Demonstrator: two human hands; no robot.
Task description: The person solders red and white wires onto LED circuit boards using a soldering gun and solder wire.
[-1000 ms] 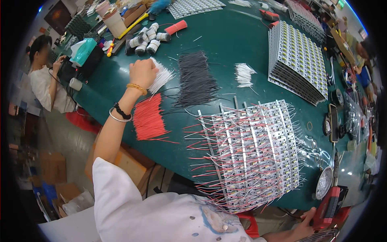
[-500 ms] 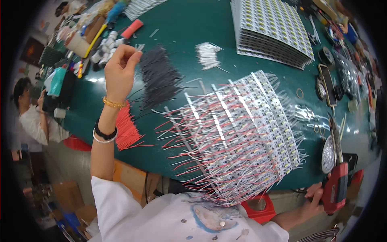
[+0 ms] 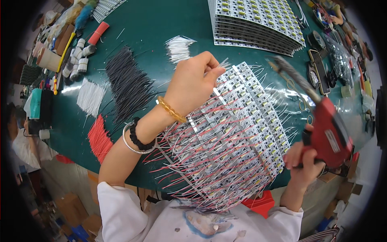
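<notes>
Left fingers (image 3: 215, 74) pinch wires (image 3: 224, 63) over boards (image 3: 258, 117), near white strands (image 3: 179, 47).

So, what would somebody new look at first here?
Probably the big red tool in the right hand, at the picture's right. Then the circuit boards in the middle, bristling with thin wires. Farther left lie a red pile, a black pile and a white pile of wires.

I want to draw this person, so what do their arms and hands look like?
The left hand and right hand wear no gloves. The short, loose sleeves are white. On the left arm are a golden bead bracelet, a puffy black band and a thin silvery bangle. I see nothing worn on the right forearm.
</notes>
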